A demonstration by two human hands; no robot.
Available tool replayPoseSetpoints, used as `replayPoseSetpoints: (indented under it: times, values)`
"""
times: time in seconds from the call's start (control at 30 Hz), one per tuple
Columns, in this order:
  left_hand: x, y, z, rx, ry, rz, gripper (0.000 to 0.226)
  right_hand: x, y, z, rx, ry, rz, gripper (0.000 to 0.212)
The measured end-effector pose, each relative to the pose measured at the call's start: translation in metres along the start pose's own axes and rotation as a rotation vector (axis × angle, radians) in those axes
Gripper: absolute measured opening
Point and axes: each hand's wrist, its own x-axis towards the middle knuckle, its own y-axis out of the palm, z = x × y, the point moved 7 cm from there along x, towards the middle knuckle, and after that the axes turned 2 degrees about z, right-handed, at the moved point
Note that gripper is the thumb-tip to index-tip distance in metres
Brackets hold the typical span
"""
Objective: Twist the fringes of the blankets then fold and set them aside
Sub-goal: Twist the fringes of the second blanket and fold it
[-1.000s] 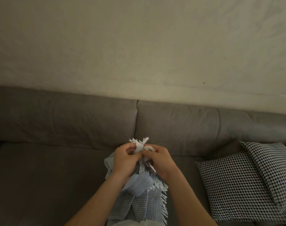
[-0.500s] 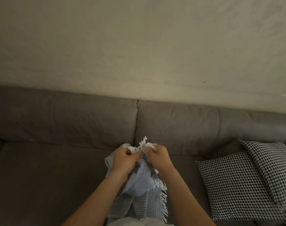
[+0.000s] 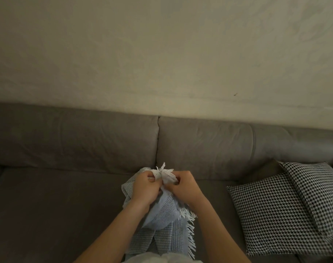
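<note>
Pinches a tuft of white fringe (image 3: 166, 174) with left hand (image 3: 145, 186) and right hand (image 3: 184, 188), held close together, fingers curled on the strands. Holds the pale blue blanket (image 3: 161, 211) bunched over the middle of the sofa (image 3: 67, 205) seat, loose end hanging toward the front edge.

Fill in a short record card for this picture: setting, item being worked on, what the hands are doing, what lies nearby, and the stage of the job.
setting: grey sofa against a pale wall
item: light blue waffle-weave blanket, bunched up, not folded
hands: left hand and right hand both pinch the white fringe tuft raised between them
loose fringe: hangs along the blanket's right edge
nearby: black-and-white patterned cushions at the sofa's right end
stage: fringe being worked; folding not yet done
</note>
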Motion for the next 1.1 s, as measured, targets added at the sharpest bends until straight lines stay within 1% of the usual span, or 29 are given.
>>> replayPoseSetpoints:
  times: [0.07, 0.17, 0.27, 0.33, 0.37, 0.43, 0.5, 0.53, 0.6, 0.67, 0.77, 0.83, 0.9, 0.97, 1.03, 1.1]
  values:
    - [-0.002, 0.0, 0.0, -0.005, -0.015, 0.007, 0.025, -0.004, -0.002, -0.001, 0.105, 0.032, -0.024, 0.029]
    - [-0.002, 0.0, -0.003, 0.012, -0.007, -0.002, 0.019, -0.007, -0.005, -0.001, 0.262, 0.081, -0.058, 0.031]
    - [-0.002, -0.001, -0.008, 0.05, 0.013, -0.016, 0.01, -0.009, -0.014, -0.006, 0.303, 0.143, -0.167, 0.035]
    - [-0.003, -0.001, -0.012, 0.08, 0.033, -0.02, 0.012, -0.008, -0.017, -0.01, 0.325, 0.177, -0.218, 0.03]
    - [-0.005, -0.001, -0.014, 0.085, 0.049, -0.025, 0.015, -0.007, -0.019, -0.011, 0.32, 0.18, -0.255, 0.031]
    - [-0.008, 0.0, -0.02, 0.069, 0.084, -0.031, 0.023, -0.004, -0.024, -0.008, 0.243, 0.134, -0.324, 0.04]
    - [-0.01, 0.004, -0.023, 0.006, 0.11, -0.007, 0.026, -0.001, -0.026, 0.001, 0.1, 0.056, -0.369, 0.046]
    - [-0.01, 0.006, -0.024, -0.023, 0.119, 0.007, 0.029, 0.0, -0.025, 0.007, 0.011, 0.017, -0.383, 0.047]
    - [-0.009, 0.011, -0.025, -0.048, 0.139, 0.032, 0.032, -0.001, -0.02, 0.018, -0.149, -0.045, -0.401, 0.041]
    - [-0.009, 0.014, -0.028, -0.038, 0.159, 0.045, 0.02, 0.0, -0.013, 0.024, -0.253, -0.057, -0.4, 0.036]
    - [-0.01, 0.02, -0.032, 0.004, 0.191, 0.099, 0.006, 0.002, -0.015, 0.023, -0.267, 0.017, -0.387, 0.042]
    - [-0.01, 0.023, -0.035, 0.039, 0.225, 0.153, 0.017, 0.004, -0.018, 0.021, -0.231, 0.047, -0.336, 0.04]
    - [-0.009, 0.024, -0.036, 0.04, 0.234, 0.181, 0.039, 0.006, -0.018, 0.021, -0.19, 0.067, -0.258, 0.029]
    - [-0.01, 0.025, -0.034, 0.016, 0.208, 0.208, 0.053, 0.006, -0.016, 0.021, -0.145, 0.067, -0.19, 0.02]
    - [-0.01, 0.025, -0.036, 0.005, 0.195, 0.252, 0.056, 0.004, -0.016, 0.02, -0.102, 0.052, -0.157, 0.015]
    - [-0.016, 0.026, -0.041, -0.024, 0.208, 0.305, 0.059, 0.003, -0.02, 0.015, -0.073, 0.051, -0.168, 0.014]
